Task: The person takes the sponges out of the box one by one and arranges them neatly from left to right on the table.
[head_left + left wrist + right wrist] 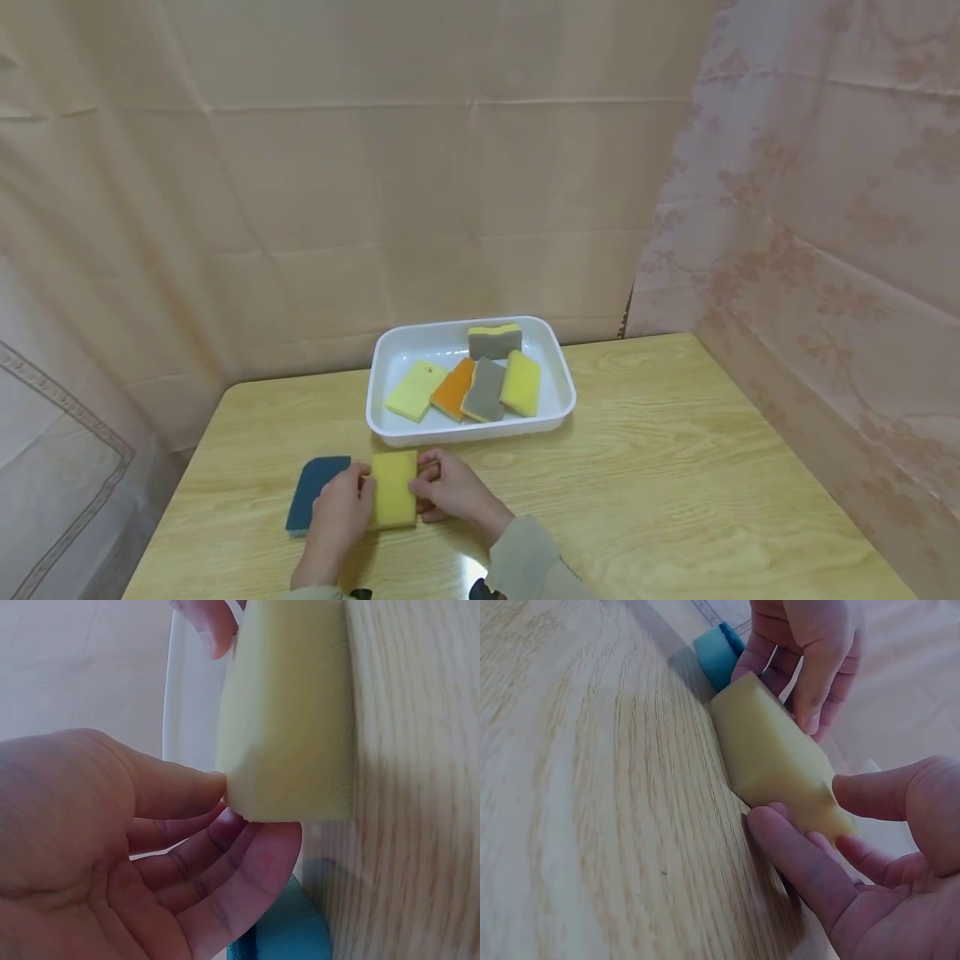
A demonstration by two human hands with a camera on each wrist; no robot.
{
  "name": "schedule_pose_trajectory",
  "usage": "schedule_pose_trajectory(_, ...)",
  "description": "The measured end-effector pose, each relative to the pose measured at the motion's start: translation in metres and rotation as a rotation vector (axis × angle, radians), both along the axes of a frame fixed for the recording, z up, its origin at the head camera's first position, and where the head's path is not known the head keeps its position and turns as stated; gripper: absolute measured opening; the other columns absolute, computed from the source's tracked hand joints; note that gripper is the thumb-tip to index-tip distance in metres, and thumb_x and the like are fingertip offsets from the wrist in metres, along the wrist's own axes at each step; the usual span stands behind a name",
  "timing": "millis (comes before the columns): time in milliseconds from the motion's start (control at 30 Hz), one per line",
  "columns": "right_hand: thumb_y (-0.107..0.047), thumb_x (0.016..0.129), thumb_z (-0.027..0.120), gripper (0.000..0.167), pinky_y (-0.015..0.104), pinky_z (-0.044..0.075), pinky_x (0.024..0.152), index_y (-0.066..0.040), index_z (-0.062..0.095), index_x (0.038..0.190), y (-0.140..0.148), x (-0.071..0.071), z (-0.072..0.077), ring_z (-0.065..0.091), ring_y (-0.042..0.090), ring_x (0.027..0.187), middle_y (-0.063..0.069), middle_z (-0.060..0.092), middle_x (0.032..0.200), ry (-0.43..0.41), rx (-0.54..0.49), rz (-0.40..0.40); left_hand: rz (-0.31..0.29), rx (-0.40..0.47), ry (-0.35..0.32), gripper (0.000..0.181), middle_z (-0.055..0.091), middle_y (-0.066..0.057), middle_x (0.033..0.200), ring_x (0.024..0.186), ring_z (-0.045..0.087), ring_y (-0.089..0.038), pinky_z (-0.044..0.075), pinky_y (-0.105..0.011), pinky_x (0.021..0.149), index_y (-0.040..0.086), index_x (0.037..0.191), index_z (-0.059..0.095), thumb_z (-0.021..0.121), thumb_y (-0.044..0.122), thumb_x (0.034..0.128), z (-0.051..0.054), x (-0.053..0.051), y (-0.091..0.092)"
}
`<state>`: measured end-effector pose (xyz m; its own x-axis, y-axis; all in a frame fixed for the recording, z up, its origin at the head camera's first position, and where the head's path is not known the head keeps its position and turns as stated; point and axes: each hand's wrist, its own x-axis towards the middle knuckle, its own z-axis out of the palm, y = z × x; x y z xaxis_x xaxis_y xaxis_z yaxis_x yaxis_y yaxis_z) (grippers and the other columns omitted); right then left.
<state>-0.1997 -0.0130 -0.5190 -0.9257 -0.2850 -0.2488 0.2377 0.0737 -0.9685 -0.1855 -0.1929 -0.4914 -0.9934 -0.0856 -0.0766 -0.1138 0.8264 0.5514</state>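
A yellow sponge (394, 490) is between both hands at the front of the table. My left hand (342, 508) pinches its left edge; in the left wrist view the thumb (180, 791) is at one corner and the curled fingers lie against the sponge's end. On the opposite edge, my right hand (452, 492) grips with the thumb on the upper face and fingers at the side, as the right wrist view shows. Just left of the left hand lies a dark teal sponge (315, 487), partly hidden by that hand.
Behind the hands stands a white tray (565, 392) holding several sponges: a pale yellow one (416, 390), an orange one (452, 390), two grey-faced ones and a brighter yellow one (521, 383). The wooden table (697, 467) extends right, bordered by cloth hangings.
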Motion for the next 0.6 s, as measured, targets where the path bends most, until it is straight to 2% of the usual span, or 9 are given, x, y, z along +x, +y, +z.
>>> schedule_pose_trajectory(367, 0.002, 0.090, 0.071, 0.039, 0.038, 0.060, 0.055, -0.001, 0.053, 0.124, -0.0034, -0.0019, -0.0022, 0.065, 0.022, 0.063, 0.009, 0.061, 0.095, 0.029, 0.017, 0.025, 0.001, -0.010, 0.011, 0.029, 0.070, -0.014, 0.099, 0.087, 0.064, -0.025, 0.054, -0.049, 0.077, -0.009, 0.122, 0.064, 0.058, 0.006, 0.0983, 0.0036, 0.0025, -0.0019)
schedule_pose_trajectory(600, 0.005, 0.089, 0.072, 0.036, 0.039, 0.060, 0.056, -0.002, 0.053, 0.119, -0.0063, -0.0006, 0.0027, 0.065, 0.024, 0.063, 0.010, 0.061, 0.094, 0.018, 0.062, 0.039, 0.006, -0.042, -0.023, 0.028, 0.070, -0.016, 0.099, 0.085, 0.064, -0.024, 0.054, -0.048, 0.076, -0.010, 0.122, 0.065, 0.061, 0.005, 0.0975, 0.0016, 0.0013, -0.0026)
